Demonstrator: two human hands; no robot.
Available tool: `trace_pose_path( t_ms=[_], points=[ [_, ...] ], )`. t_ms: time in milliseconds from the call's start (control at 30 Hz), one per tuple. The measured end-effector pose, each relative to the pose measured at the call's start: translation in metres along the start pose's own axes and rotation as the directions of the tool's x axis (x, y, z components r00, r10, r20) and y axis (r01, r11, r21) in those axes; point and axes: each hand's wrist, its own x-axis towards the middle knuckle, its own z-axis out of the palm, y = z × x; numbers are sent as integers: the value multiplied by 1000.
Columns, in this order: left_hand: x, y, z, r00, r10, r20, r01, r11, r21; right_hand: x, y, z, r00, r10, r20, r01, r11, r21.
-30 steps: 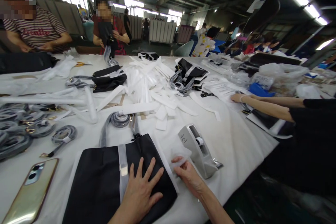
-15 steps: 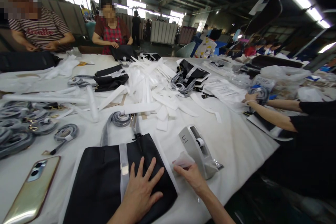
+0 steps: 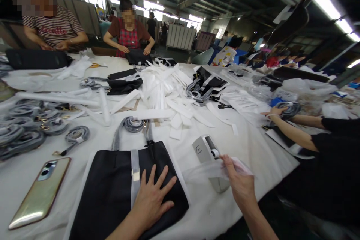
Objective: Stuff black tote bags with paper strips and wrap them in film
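Observation:
A black handbag (image 3: 104,187) lies flat in front of me, with a pale wrapped strip down its front and a small metal piece on that strip. My left hand (image 3: 154,195) rests on the bag, fingers spread. Between the fingers of my right hand (image 3: 242,183) is the end of a thin translucent white sheet (image 3: 201,171), which stretches right from the bag's side. That sheet passes in front of a grey tape dispenser (image 3: 200,149) and partly hides it. Above the bag lie its wrapped handles and a coiled, wrapped strap (image 3: 133,124).
Left of the bag are a gold phone (image 3: 42,191) and several coiled straps (image 3: 24,135). White packing strips (image 3: 160,90) and more black bags (image 3: 210,78) lie farther back. A co-worker's arms (image 3: 298,131) reach in from the right; two people work across the table.
My right hand has moved right and slightly up, past the tape dispenser, drawing the translucent sheet out with it. My left hand stays on the bag. The view has shifted slightly.

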Motion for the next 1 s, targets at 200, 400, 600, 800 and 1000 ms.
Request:
trace_pose_path(
  t_ms=[200,400,600,800,1000],
  points=[
    [-1,0,-4,1000,-1,0,1,999,-34,2,-69,-40,939,-290,184,333,901,-279],
    [0,-2,-6,1000,-2,3,3,998,-60,-46,-153,-6,449,-389,805,638,770,16],
    [-3,-7,-9,999,32,-15,-33,986,-161,-99,-115,84,268,-258,928,1,964,267],
    [1,-18,-1,996,84,3,-81,965,-251,-116,-46,151,315,12,949,-627,753,199],
    [0,-40,-32,994,72,-81,-105,827,-552,-98,-46,165,395,39,918,-780,542,313]
  ],
)
